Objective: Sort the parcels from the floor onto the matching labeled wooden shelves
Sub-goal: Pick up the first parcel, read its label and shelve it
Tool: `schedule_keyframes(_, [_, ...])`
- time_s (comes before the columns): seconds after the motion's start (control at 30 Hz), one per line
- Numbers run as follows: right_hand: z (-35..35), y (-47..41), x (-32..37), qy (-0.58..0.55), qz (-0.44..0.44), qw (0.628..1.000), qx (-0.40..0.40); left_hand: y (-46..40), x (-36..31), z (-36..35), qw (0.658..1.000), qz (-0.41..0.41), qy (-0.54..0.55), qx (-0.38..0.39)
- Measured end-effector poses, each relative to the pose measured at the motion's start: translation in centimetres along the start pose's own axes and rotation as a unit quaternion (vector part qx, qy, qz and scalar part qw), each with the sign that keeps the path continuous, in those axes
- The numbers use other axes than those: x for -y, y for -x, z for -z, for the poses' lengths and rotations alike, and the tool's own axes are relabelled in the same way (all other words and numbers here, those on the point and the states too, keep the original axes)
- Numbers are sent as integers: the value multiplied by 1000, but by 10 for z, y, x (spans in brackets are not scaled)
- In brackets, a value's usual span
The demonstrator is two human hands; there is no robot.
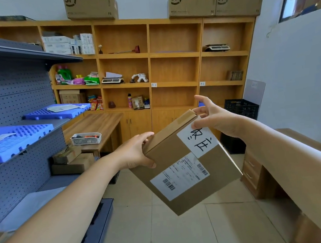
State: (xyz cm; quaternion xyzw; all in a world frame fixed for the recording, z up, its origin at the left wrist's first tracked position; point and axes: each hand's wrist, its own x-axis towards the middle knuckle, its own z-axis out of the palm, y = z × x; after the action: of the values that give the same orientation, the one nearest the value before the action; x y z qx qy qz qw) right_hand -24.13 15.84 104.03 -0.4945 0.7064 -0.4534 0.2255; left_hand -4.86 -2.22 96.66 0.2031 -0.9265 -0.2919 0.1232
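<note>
I hold a flat brown cardboard parcel [186, 191] tilted in the air at the middle of the view. It carries a printed shipping label and a white handwritten label near its upper right corner. My left hand [135, 154] grips its upper left edge. My right hand [214, 118] pinches the top right corner by the handwritten label. Behind stands the wooden shelf unit [173, 54], with small white labels [154, 84] on the edges of its middle-right compartments, which look bare.
A grey pegboard rack [11, 95] with blue plastic trays fills the left. A low wooden table [99, 122] with a white basket stands beyond it, boxes stacked beside. A black crate [240, 107] sits at the right, next to a wooden desk [262, 171]. Tiled floor lies below.
</note>
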Motion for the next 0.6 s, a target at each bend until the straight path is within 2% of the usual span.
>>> schedule_keyframes(0.13, [-10,-4,-17,46,4,991,-122,0,7,-5,997,22,49,-49])
schedule_keyframes(0.23, [-21,-6,-38,188,7,950,-249,1,16,-4,985,44,132,-98])
schedule_keyframes(0.3, [-29,-2,-52,216,8,932,-290,3,22,-4,972,57,193,-121])
schedule_keyframes(0.5, [-59,9,-84,143,-26,948,-284,7,33,-12,901,78,394,-164])
schedule_keyframes(0.6, [-75,13,-92,103,-10,959,-264,3,34,-16,873,84,448,-175])
